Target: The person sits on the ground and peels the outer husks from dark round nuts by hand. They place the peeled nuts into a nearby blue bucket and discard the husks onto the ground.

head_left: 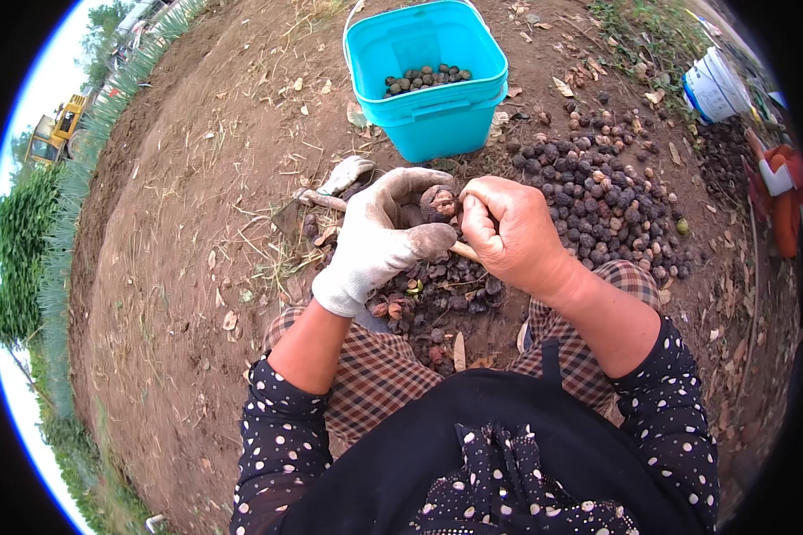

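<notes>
My left hand (379,234), in a soiled white glove, curls around a walnut (438,204) with patches of dark husk on its pale brown shell. Against the walnut's right side presses my bare right hand (506,225), its fingers folded tight. Whatever those fingers hold is hidden. A pale wooden handle (465,251) shows below the hands. It lines up with a stick-like piece (323,201) left of the glove, but my left hand covers the stretch between. Dark husk scraps (455,290) lie on the ground underneath, between my knees.
A turquoise bucket (442,134) stands ahead with several nuts inside. To the right spreads a heap of dark-husked walnuts (598,201). Another white glove (346,175) lies left of my hands. A white bucket (716,86) is tipped at the far right; a yellow machine (60,129) stands far left.
</notes>
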Demonstrator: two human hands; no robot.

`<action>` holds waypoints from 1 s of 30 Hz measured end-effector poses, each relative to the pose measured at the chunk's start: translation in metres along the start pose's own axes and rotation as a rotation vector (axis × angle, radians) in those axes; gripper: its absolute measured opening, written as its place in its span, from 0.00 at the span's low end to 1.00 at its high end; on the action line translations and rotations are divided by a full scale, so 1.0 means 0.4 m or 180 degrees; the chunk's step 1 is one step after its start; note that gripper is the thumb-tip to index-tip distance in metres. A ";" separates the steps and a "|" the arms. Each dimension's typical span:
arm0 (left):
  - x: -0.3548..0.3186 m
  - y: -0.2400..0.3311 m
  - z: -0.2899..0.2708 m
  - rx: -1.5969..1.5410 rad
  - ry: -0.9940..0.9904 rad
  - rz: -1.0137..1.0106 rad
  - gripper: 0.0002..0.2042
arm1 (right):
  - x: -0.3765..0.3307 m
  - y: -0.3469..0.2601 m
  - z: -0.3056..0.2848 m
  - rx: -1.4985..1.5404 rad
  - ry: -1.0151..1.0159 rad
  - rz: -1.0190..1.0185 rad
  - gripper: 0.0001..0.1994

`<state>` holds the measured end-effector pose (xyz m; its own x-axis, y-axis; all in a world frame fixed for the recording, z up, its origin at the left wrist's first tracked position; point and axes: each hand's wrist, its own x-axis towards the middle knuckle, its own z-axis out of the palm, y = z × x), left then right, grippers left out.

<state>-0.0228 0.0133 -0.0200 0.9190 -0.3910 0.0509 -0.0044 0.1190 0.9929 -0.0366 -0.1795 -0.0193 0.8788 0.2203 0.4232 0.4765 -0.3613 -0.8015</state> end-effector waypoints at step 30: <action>-0.006 0.032 -0.012 0.2393 -0.0272 0.1304 0.21 | -0.005 0.003 -0.027 -0.0174 -0.0738 -0.0464 0.05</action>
<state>-0.0230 0.0200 -0.0079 0.7551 -0.5204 0.3987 -0.6170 -0.3585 0.7006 -0.0375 -0.1900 -0.0165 0.7750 0.4726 0.4195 0.6037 -0.3575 -0.7125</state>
